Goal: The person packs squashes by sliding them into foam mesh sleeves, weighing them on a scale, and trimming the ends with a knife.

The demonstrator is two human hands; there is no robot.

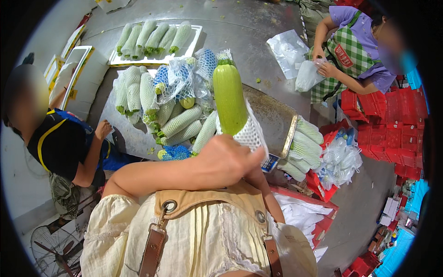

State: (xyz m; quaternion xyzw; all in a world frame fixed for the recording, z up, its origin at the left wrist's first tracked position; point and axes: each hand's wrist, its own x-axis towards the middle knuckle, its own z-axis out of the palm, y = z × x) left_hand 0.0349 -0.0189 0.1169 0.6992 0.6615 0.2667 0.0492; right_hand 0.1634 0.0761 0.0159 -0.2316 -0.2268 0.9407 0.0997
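A bare green zucchini [229,100] stands nearly upright, its stem end away from me and its lower end inside a white foam net sleeve [254,136]. My left hand [225,155] is closed around the sleeved lower end. Mostly hidden behind it is my right hand [255,173], close to the sleeve's bottom; its fingers cannot be made out. Beyond lies a pile of net-sleeved zucchini [181,121], some in clear bags with blue netting [207,62]. A metal tray [273,114] rests beside the zucchini, over a scale [270,162] with a blue panel.
A white foam box [197,38] holds a row of sleeved zucchini. More sleeved zucchini [304,145] lie at right, near a red crate [320,187] with plastic bags. One co-worker [69,149] stands left; another [356,52] handles a bag at upper right. White sleeves [301,211] fill a red container.
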